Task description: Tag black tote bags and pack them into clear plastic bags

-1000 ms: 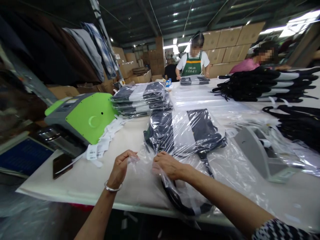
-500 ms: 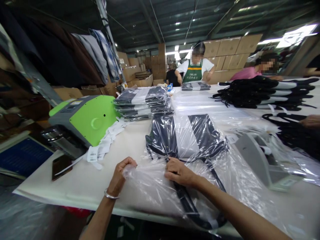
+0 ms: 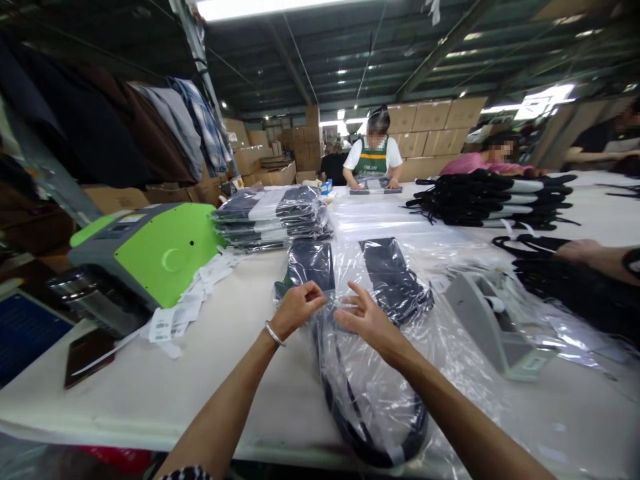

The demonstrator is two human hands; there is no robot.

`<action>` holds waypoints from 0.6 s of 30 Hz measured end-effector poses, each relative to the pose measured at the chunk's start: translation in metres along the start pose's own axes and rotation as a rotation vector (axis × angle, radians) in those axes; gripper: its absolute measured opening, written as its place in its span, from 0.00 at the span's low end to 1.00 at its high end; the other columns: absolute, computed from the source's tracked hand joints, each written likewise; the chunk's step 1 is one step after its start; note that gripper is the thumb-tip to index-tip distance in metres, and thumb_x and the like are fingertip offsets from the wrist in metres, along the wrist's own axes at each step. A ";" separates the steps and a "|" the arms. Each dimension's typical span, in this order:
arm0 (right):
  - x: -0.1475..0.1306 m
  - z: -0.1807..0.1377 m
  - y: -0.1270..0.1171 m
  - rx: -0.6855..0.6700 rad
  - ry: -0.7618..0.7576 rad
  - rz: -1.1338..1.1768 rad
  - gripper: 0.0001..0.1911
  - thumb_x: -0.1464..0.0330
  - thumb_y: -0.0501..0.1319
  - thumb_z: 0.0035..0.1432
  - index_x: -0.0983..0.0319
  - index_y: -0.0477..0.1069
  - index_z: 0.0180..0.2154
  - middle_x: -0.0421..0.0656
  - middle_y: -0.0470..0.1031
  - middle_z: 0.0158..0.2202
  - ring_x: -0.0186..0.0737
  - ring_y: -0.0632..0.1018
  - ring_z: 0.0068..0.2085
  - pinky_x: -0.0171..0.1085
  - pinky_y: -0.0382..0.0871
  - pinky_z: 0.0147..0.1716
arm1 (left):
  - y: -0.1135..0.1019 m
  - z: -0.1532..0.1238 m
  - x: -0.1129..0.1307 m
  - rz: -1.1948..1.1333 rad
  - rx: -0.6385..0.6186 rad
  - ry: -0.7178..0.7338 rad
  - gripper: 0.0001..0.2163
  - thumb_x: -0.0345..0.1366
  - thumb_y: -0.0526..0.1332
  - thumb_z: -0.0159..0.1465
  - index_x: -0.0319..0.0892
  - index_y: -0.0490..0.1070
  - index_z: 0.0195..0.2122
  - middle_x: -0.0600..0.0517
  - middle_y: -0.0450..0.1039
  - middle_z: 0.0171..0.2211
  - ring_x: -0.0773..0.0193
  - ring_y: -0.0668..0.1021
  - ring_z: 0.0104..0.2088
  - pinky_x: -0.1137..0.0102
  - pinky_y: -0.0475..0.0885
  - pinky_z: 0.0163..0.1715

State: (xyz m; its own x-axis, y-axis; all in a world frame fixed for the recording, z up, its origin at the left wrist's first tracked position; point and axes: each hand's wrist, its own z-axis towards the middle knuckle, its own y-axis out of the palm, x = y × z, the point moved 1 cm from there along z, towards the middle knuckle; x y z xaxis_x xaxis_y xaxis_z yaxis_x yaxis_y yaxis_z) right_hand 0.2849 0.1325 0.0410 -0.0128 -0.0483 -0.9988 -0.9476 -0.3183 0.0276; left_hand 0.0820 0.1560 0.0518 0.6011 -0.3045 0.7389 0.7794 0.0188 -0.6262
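Note:
In front of me a folded dark navy item with a white middle band lies in a clear plastic bag. Its long dark strap loops toward the table's front edge, under the loose plastic. My left hand, with a bangle at its wrist, has its fingers pinched together at the bag's plastic, over the item's lower left part. Close by on the right, my right hand is held over the bag with fingers apart, holding nothing that I can see.
A stack of bagged folded items stands beyond, beside a green-and-grey machine with a label strip. A flask and phone lie left. To the right are a grey dispenser, a black pile and another person's hand.
My left hand has moved right and up with the plastic, near my right hand. My right hand's fingers have opened. The strap lies further in, and the view has turned slightly right.

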 end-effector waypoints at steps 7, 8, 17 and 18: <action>0.026 0.035 -0.018 0.172 0.059 0.010 0.13 0.60 0.66 0.46 0.62 0.70 0.29 0.37 0.70 0.23 0.33 0.72 0.25 0.32 0.68 0.22 | -0.002 0.004 -0.029 0.043 -0.066 -0.043 0.11 0.44 0.63 0.60 0.41 0.73 0.30 0.53 0.73 0.29 0.63 0.73 0.31 0.70 0.65 0.32; 0.028 0.036 -0.019 0.172 0.060 0.014 0.12 0.61 0.66 0.45 0.62 0.70 0.29 0.37 0.71 0.23 0.33 0.72 0.24 0.32 0.67 0.22 | -0.005 0.002 -0.034 0.045 -0.069 -0.054 0.12 0.45 0.62 0.61 0.41 0.73 0.30 0.53 0.73 0.29 0.62 0.73 0.31 0.70 0.66 0.33; 0.027 0.049 -0.019 0.128 0.100 -0.131 0.10 0.60 0.60 0.54 0.60 0.68 0.29 0.36 0.71 0.22 0.34 0.72 0.21 0.33 0.68 0.21 | -0.021 -0.010 -0.066 0.105 -0.082 -0.114 0.16 0.50 0.57 0.64 0.43 0.67 0.27 0.57 0.67 0.24 0.66 0.69 0.27 0.72 0.62 0.30; 0.028 0.050 -0.020 0.116 0.090 -0.227 0.09 0.62 0.60 0.55 0.60 0.69 0.28 0.36 0.71 0.21 0.35 0.73 0.21 0.34 0.68 0.22 | -0.021 -0.011 -0.071 0.128 -0.083 -0.123 0.16 0.50 0.58 0.64 0.43 0.67 0.27 0.57 0.67 0.24 0.66 0.69 0.27 0.72 0.61 0.30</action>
State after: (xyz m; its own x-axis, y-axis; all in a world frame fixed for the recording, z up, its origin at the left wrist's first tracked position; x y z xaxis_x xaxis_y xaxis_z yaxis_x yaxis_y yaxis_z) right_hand 0.2874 0.1848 0.0104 0.2272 -0.0737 -0.9711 -0.9534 -0.2199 -0.2064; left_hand 0.0208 0.1672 0.0102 0.7155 -0.1856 0.6736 0.6811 -0.0298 -0.7316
